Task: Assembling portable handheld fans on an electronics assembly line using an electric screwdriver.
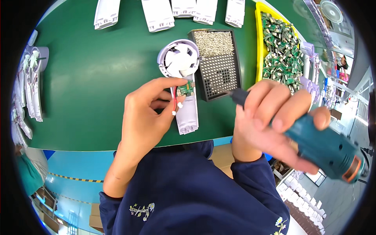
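Note:
A white handheld fan housing (188, 117) lies on the green table, its round head with white blades (181, 58) pointing away from me. My left hand (150, 105) pinches at a small green circuit board (185, 89) on the housing, just below the fan head. Red and dark wires with white plugs (174, 112) hang beside the fingers. In my right hand (276, 117) is a teal electric screwdriver (325, 145), gripped around its body. Its dark tip end (238, 96) points left, near the corner of the black screw tray (217, 64), apart from the fan.
Silver screws fill the tray's far part and stand in rows of holes nearer me. A yellow bin (259, 47) of green circuit boards (282, 53) stands to the right. Several white housings (158, 15) line the far edge. More fan parts (33, 78) sit at the left.

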A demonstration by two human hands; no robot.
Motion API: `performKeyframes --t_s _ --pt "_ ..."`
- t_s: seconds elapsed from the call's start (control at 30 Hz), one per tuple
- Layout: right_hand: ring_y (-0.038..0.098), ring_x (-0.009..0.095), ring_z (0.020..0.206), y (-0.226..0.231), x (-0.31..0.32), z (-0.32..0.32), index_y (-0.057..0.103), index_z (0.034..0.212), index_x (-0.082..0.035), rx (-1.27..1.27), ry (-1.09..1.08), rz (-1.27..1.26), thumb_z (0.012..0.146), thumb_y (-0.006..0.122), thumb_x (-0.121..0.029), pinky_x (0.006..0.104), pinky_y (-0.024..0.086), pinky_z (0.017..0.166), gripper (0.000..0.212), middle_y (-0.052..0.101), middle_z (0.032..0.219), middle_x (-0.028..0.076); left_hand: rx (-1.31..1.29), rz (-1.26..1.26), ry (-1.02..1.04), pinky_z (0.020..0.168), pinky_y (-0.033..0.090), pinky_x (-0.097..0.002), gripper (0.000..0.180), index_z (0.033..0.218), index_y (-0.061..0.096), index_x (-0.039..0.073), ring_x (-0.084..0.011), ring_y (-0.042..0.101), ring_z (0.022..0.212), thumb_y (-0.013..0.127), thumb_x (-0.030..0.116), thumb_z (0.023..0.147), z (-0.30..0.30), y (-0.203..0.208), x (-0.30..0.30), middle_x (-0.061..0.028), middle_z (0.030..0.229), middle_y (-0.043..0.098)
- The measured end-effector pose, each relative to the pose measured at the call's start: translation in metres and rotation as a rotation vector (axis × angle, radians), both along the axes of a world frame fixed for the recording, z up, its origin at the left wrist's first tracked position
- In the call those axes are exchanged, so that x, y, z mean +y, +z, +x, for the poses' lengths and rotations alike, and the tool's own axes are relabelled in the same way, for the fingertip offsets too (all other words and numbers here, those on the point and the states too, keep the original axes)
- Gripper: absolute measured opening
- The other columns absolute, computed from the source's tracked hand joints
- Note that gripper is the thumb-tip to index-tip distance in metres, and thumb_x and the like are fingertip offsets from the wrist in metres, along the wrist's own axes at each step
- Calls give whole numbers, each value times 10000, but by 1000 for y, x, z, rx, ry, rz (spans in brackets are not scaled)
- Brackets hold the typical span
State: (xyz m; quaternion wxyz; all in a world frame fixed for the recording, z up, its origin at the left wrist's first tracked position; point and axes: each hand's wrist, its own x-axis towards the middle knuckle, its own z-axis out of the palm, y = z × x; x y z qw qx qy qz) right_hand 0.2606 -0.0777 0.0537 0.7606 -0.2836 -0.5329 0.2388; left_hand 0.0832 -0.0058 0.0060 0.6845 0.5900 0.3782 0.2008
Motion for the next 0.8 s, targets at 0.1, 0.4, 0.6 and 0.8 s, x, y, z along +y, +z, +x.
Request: performKeyframes --t_s 0.1,0.4,0.6,0.8 --pt "485 159 517 -5 7 -24 458 1286 -137 7 25 22 853 578 -707 309 412 441 726 520 816 58 -11 -11 6 669 568 -250 269 1089 682 -6 -107 686 742 672 -103 838 -1 0 2 -87 820 694" --pt "485 179 521 -17 8 -33 440 1275 -151 -64 27 -50 848 568 -723 332 428 472 725 512 802 63 -46 -26 0 689 582 -272 322 1086 683 -9 -141 700 739 629 -153 804 -2 -5 2 -109 834 695" --pt "492 188 527 -18 5 -38 451 1251 -152 -92 11 -86 835 563 -740 340 431 479 729 514 783 60 -54 -13 9 675 586 -281 334 1090 684 -1 -148 694 733 632 -150 796 -3 -7 1 -124 878 684" --pt "490 188 528 -18 7 -39 457 1246 -148 -105 19 -81 824 566 -749 346 431 481 743 510 770 62 -74 -8 15 659 584 -278 334 1087 690 1 -148 678 697 642 -144 791 -3 -10 1 -131 872 678"
